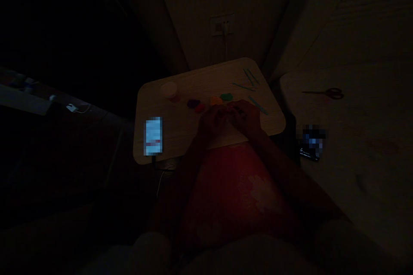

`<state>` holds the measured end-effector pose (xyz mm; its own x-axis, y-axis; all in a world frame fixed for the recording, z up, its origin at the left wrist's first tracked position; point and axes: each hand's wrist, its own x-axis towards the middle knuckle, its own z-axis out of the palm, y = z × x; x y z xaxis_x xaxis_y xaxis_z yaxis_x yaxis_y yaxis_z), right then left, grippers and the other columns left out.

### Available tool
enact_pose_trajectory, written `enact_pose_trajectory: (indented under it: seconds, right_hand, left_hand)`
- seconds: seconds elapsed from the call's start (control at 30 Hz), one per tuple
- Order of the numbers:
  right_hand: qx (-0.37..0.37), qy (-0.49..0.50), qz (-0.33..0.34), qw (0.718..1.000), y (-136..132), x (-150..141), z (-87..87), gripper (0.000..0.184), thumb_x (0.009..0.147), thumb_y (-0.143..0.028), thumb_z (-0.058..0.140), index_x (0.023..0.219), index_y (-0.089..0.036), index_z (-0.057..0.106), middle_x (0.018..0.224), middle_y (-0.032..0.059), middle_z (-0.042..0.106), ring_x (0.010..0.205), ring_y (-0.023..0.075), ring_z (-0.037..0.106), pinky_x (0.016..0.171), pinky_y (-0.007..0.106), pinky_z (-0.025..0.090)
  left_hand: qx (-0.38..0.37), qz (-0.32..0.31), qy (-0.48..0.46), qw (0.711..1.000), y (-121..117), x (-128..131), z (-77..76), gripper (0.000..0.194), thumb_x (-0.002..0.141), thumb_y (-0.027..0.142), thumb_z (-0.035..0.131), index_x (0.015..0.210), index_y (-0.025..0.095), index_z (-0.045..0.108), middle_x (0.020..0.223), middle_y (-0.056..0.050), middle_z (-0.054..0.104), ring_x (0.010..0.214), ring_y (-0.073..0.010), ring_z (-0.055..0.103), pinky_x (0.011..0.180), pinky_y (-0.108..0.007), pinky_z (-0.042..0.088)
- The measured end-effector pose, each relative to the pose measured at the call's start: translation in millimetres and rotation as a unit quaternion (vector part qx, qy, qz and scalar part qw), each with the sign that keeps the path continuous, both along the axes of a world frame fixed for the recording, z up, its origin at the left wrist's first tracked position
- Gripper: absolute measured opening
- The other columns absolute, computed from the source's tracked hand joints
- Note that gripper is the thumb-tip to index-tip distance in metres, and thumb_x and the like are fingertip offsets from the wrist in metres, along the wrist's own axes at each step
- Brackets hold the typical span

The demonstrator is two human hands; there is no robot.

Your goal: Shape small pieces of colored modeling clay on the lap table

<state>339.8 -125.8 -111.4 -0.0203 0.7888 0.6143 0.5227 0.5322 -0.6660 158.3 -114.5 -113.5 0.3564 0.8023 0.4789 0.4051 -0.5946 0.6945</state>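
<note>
The scene is very dark. My left hand (212,121) and my right hand (245,116) meet over the near edge of a small wooden table (180,133), fingers curled together around something small that I cannot make out. Just beyond them lie lumps of clay: purple (192,103), red (200,108), orange (215,100) and green (226,96). Several thin green sticks (250,78) lie at the table's far right, and one (258,105) lies beside my right hand.
A lit phone (152,135) lies at the table's left front. A small pale pot (169,90) stands at the back left. Scissors (325,93) and a dark object (311,142) lie on the surface to the right. A wall socket (222,25) is behind.
</note>
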Motion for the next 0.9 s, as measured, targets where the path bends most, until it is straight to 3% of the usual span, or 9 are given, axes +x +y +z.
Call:
enact_pose_trajectory:
  seconds: [0.3,0.6,0.7,0.9]
  right_hand:
    - [-0.004,0.014,-0.006,1.000,-0.3,1.0,-2.4,0.030,0.096,-0.048,0.066,0.085,-0.022,0.075,0.079,0.0049,0.074,0.069,0.0184,0.066,0.066,0.032,0.052]
    - [-0.005,0.008,-0.019,1.000,-0.1,1.0,-0.2,0.043,0.104,-0.045,0.052,0.069,-0.021,0.063,0.070,0.0036,0.063,0.066,0.0172,0.057,0.065,0.033,0.042]
    - [-0.005,0.005,-0.036,0.999,1.9,1.0,-1.9,0.042,0.105,-0.045,0.047,0.072,-0.022,0.059,0.073,0.0046,0.063,0.070,0.0185,0.058,0.067,0.034,0.043]
    - [0.002,0.005,-0.038,0.999,3.9,1.7,-4.7,0.036,0.108,-0.040,0.040,0.094,-0.022,0.068,0.092,0.0093,0.072,0.087,0.0231,0.066,0.080,0.038,0.051]
  left_hand:
    - [0.016,0.001,0.013,1.000,-2.5,-0.8,3.7,0.018,0.099,0.028,0.057,0.111,0.021,0.067,0.100,-0.005,0.072,0.087,-0.0167,0.067,0.080,-0.030,0.054]
    - [0.032,-0.003,0.013,0.999,-0.7,-1.2,0.1,0.020,0.102,0.032,0.054,0.112,0.021,0.067,0.100,-0.006,0.072,0.087,-0.0165,0.066,0.079,-0.029,0.054]
    - [0.033,-0.004,0.026,0.999,-2.2,-1.0,3.7,0.021,0.103,0.032,0.052,0.112,0.021,0.067,0.098,-0.006,0.072,0.085,-0.0168,0.066,0.079,-0.030,0.054]
    - [0.066,-0.004,0.052,0.996,-6.3,-1.6,5.9,0.023,0.102,0.027,0.051,0.116,0.020,0.067,0.102,-0.007,0.072,0.091,-0.0178,0.068,0.084,-0.032,0.055]
